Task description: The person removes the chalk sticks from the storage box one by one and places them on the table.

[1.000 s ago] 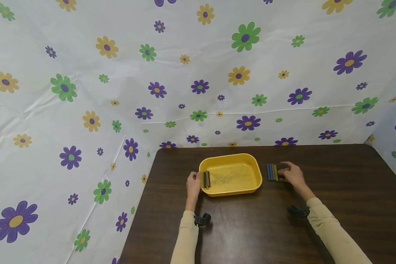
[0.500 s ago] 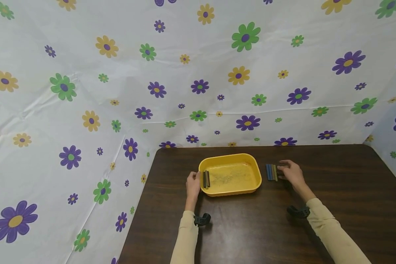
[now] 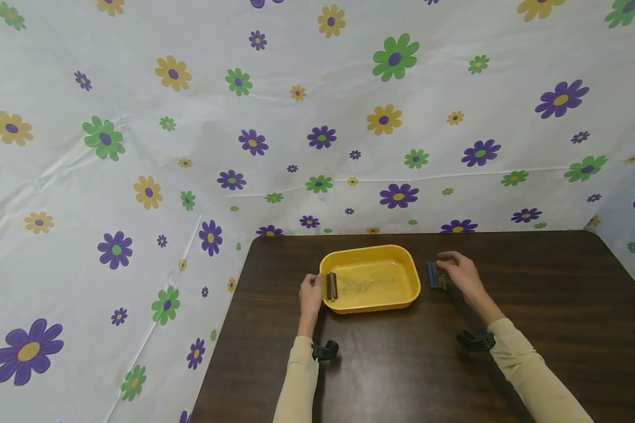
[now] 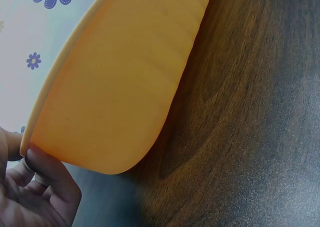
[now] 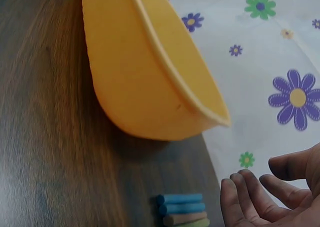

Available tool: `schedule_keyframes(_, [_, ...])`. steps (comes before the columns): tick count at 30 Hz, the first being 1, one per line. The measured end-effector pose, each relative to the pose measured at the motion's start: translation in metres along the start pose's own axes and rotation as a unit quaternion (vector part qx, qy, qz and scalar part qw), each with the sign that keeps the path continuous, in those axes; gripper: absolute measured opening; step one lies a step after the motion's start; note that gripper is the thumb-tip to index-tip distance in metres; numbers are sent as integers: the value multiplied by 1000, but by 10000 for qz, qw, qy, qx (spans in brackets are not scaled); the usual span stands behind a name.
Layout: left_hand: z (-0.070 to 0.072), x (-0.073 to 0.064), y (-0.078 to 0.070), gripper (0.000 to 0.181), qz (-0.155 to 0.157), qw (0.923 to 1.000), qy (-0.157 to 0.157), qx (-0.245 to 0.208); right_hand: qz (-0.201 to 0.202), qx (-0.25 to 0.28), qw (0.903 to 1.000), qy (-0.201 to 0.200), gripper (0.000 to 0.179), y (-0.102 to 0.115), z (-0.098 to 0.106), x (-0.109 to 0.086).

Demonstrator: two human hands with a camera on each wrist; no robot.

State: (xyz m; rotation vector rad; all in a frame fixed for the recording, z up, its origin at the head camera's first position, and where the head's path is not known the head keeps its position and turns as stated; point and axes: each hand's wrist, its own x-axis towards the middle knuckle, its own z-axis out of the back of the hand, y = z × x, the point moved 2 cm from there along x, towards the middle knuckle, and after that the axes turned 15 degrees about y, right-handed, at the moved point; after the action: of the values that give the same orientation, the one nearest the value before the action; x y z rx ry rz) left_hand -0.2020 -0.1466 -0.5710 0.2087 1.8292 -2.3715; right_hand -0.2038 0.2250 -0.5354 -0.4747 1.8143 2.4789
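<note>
My left hand (image 3: 310, 296) pinches the left rim of a yellow plastic tub (image 3: 376, 285), thumb and fingers at the lip in the left wrist view. Inside the tub, along its left end, lie three dark and brown chalk sticks (image 3: 331, 286). Right of the tub a short row of chalk rests on the table: two blue sticks (image 5: 182, 203), a brownish one (image 5: 185, 218) and a yellow-green one (image 5: 194, 223). My right hand (image 3: 465, 279) hovers over the right part of that row. Its fingers are loosely bent and apart from the thumb, with nothing between them.
The dark wood table (image 3: 381, 364) meets a white flowered sheet (image 3: 349, 176) at its back edge and on the left. Each wrist carries a black camera mount (image 3: 325, 351). Faint smudges mark the tub's floor.
My right hand has shifted left from beside the chalk row to over it, now covering part of the yellowish sticks. The left hand and the tub stay put.
</note>
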Motion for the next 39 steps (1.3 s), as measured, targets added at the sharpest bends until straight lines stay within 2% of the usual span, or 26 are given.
schedule_keyframes(6, [0, 0, 0, 29, -12, 10000, 6, 21, 86, 231, 9995, 189, 47, 12, -8, -2])
schedule_keyframes(16, [1, -1, 0, 29, -60, 10000, 39, 6, 181, 264, 9988, 358, 44, 26, -23, -3])
schedule_keyframes(29, [1, 0, 0, 28, 31, 10000, -10, 13, 206, 518, 9965, 618, 42, 32, -42, 0])
schedule_keyframes(39, [1, 1, 0, 28, -18, 10000, -7, 38, 250, 762, 9937, 785, 41, 34, -61, 4])
